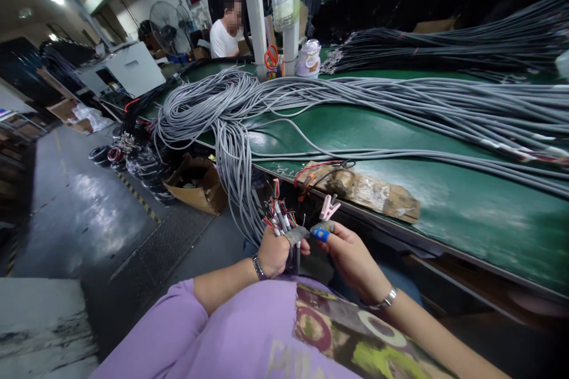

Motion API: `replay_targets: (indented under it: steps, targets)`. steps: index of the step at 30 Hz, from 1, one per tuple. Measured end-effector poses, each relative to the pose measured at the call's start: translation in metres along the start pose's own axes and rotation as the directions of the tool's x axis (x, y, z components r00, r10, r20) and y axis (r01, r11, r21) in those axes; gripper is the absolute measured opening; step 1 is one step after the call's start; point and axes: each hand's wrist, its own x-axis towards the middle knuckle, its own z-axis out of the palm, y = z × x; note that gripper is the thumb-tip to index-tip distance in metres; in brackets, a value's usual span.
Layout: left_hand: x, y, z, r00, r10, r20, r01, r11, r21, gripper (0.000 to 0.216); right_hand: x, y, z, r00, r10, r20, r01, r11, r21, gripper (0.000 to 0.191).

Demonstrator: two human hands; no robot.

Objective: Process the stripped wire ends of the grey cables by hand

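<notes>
My left hand (276,249) is closed around a bundle of grey cable ends (280,219), whose stripped tips show thin red, black, green and white wires. Tape or a cover wraps its thumb. My right hand (351,251) is just right of it, thumb and forefinger pinched together, with blue tape on one finger. What the pinch holds, if anything, is too small to make out. A pink clothes peg (329,207) shows just above the right fingertips, by the table edge. From the bundle, the grey cables (235,160) run up onto the green table (489,225).
A worn wooden block (377,195) with red and black leads lies along the table's near edge. Scissors with red handles (271,56) and a lidded jar (309,59) stand by a post. An open cardboard box (198,183) is on the floor. Another person (224,35) sits beyond the table.
</notes>
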Motion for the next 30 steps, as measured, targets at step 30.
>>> replay_targets:
  steps: [30]
  targets:
    - [-0.007,0.006,0.003,0.997,-0.032,0.070,0.033,0.999,-0.014,0.045,0.001,-0.003,0.010,0.925,0.201,0.324,-0.307,0.897,0.318,0.032]
